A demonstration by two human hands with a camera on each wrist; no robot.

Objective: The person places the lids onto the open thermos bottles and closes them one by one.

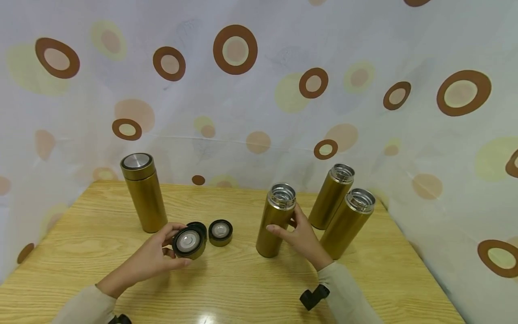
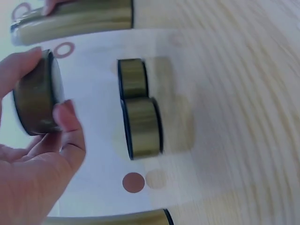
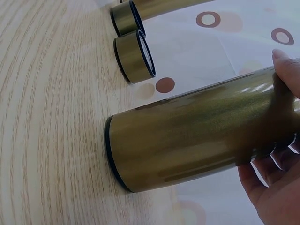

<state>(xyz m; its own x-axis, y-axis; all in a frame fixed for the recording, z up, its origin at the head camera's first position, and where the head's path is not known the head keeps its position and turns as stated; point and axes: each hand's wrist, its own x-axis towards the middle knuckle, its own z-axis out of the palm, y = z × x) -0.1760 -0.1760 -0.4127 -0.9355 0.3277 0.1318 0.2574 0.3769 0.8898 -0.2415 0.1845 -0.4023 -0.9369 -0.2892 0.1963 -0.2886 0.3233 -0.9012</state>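
Observation:
In the head view my left hand (image 1: 150,255) pinches a gold thermos lid (image 1: 189,242) by its rim, its pale inner side towards the camera. The left wrist view shows the same held lid (image 2: 35,98) clear of the table, between thumb and fingers. Two more lids stand on the table: one (image 1: 198,224) partly hidden behind the held lid, the other (image 1: 220,232) to its right. My right hand (image 1: 302,237) grips an upright, lidless gold thermos (image 1: 272,227), its steel threaded mouth uncovered. In the right wrist view, fingers wrap the thermos body (image 3: 197,136) towards its upper end.
Two lidless gold thermoses (image 1: 329,198) (image 1: 349,225) stand just right of my right hand. At the back left a thermos with its lid on (image 1: 146,198) stands behind my left hand. The wooden table (image 1: 234,288) ends at a patterned cloth backdrop (image 1: 259,112).

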